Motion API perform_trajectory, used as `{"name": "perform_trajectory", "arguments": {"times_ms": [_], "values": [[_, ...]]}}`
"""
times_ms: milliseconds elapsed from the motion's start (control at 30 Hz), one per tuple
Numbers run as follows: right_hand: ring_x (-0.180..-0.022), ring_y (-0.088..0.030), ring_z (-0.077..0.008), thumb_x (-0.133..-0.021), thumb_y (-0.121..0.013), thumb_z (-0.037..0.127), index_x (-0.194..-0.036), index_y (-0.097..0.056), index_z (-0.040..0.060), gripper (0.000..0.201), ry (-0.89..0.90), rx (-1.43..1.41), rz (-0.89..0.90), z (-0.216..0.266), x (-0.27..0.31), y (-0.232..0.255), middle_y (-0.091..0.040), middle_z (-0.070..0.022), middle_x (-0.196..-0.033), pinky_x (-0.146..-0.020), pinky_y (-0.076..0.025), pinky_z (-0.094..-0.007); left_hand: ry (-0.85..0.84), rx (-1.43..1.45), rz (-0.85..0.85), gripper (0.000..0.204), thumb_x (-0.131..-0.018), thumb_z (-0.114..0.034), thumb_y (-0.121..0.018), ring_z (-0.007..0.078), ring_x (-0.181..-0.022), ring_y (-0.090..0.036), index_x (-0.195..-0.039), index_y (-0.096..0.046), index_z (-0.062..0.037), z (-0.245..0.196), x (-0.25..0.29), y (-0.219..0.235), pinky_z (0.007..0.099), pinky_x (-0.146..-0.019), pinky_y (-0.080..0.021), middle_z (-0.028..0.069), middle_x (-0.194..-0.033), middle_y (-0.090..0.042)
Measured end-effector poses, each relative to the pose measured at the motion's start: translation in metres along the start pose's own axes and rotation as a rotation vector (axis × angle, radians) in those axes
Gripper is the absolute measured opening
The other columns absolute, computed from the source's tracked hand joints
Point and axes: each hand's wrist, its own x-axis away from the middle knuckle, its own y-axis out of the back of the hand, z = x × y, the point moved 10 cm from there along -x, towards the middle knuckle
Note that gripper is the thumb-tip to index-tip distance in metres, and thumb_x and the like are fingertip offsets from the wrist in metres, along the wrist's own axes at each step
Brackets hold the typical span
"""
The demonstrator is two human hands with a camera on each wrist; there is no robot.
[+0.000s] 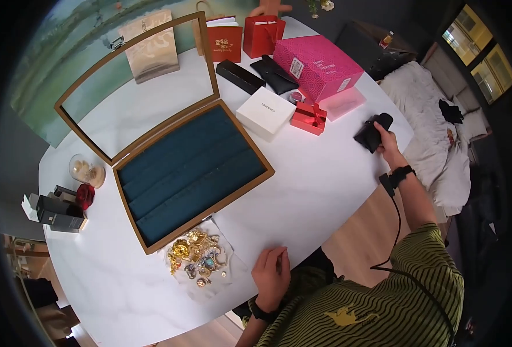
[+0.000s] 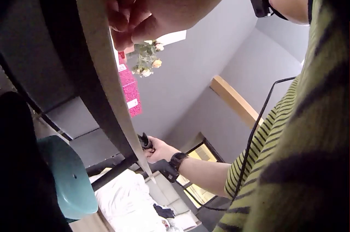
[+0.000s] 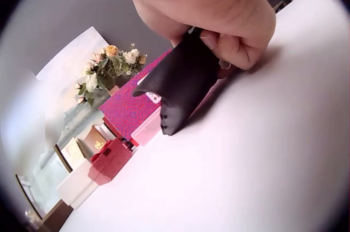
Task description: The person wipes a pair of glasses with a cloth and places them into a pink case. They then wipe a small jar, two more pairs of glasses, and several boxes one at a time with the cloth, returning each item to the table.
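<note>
My right hand grips a black leather-like case at the table's right side. In the right wrist view the black case has a flared open end and a few small holes at its edge; my curled fingers cover its other end. My left hand rests at the near table edge, fingers loosely bent and holding nothing. Left of it lies a pile of gold and silver jewelry on a thin pale sheet. Beyond the pile, a wooden display box with dark teal padded rows stands with its glass lid raised.
A white box, a red gift box, a large pink box, a black pouch and red bags stand at the back. At the left are a glass dome and dark boxes. A bed lies beyond the table.
</note>
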Motion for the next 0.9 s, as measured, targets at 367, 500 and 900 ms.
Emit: {"name": "perform_trajectory", "arguments": {"times_ms": [367, 500, 900], "values": [[-0.062, -0.05, -0.0132, -0.09, -0.057, 0.035, -0.095, -0.06, 0.0049, 0.031, 0.448, -0.115, -0.45, -0.025, -0.045, 0.051, -0.057, -0.0048, -0.073, -0.057, -0.041, -0.0284, -0.035, -0.184, -0.033, 0.008, -0.082, 0.002, -0.062, 0.0176, -0.054, -0.056, -0.088, -0.063, -0.0021, 0.001, 0.002, -0.008, 0.0278, -0.05, -0.043, 0.0089, -0.069, -0.056], [-0.047, -0.036, -0.0045, -0.091, -0.055, 0.023, -0.092, -0.061, 0.0083, 0.016, 0.332, -0.345, -0.297, -0.02, -0.03, 0.041, -0.047, 0.0047, -0.062, -0.041, -0.028, -0.0222, -0.032, -0.256, -0.041, 0.007, -0.082, 0.002, -0.061, 0.0178, -0.054, -0.056, -0.087, -0.063, -0.003, -0.002, 0.004, -0.011, 0.0276, -0.05, -0.043, 0.0087, -0.069, -0.056], [-0.049, -0.033, -0.0084, -0.09, -0.048, 0.01, -0.089, -0.059, 0.0046, 0.012, 0.004, -0.371, -0.132, -0.03, -0.04, 0.029, -0.042, 0.001, -0.065, -0.041, -0.025, -0.0257, 0.051, -0.321, -0.129, 0.006, -0.082, 0.0, -0.061, 0.02, -0.05, -0.049, -0.088, -0.063, -0.0025, 0.006, 0.007, -0.006, 0.0312, -0.046, -0.038, 0.0082, -0.066, -0.054]]}}
